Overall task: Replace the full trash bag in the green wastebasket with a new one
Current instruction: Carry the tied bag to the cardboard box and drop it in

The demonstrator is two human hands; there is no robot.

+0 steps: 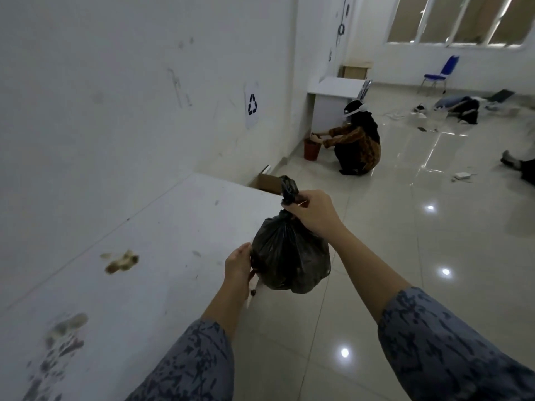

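Overhead, knotted black trash bag (291, 253), bulging

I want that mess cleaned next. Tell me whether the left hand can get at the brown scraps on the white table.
Probably yes: the scraps lie uncovered left of the left hand, which only steadies the black bag.

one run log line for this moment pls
right hand grips neck of black trash bag | left hand touches its side | bag lifted beside white table | green wastebasket unseen
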